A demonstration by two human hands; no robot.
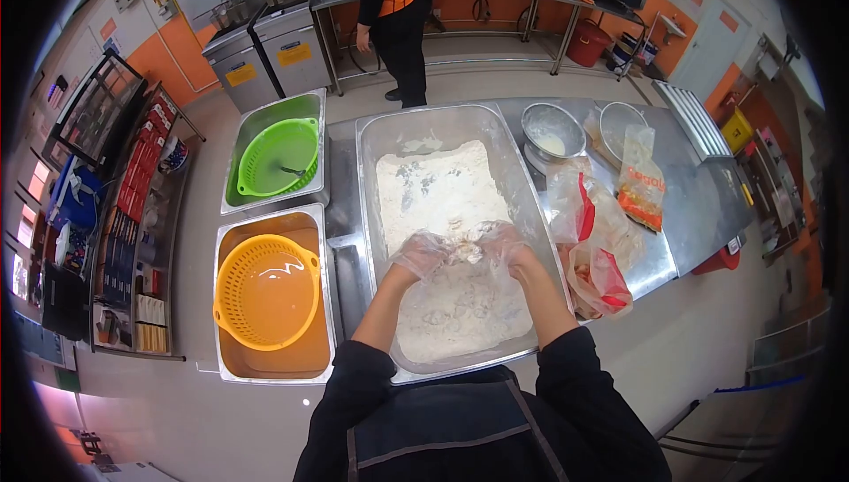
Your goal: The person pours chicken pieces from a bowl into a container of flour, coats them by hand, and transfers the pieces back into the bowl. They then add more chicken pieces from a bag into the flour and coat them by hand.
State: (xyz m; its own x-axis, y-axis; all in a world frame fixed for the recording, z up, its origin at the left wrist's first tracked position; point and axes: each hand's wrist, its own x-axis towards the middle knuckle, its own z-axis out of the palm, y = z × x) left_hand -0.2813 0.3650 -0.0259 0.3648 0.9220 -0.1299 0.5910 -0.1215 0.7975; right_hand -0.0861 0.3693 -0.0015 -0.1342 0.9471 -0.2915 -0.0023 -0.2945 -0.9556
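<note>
A long metal tray (517, 164) in front of me holds white flour (438, 190), heaped at the far part and spread thinner with lumps near me. My left hand (423, 254) and my right hand (500, 245), both in clear plastic gloves dusted with flour, meet over the middle of the tray. Between their fingers is a flour-coated piece (465, 251), held from both sides. What it is under the coating cannot be made out.
Left of the tray, an orange basket (221, 280) and a green basket (250, 164) sit in metal pans. To the right are a metal bowl (554, 130), a sieve (622, 131) and plastic bags (601, 280). A person (393, 13) in orange stands beyond the table.
</note>
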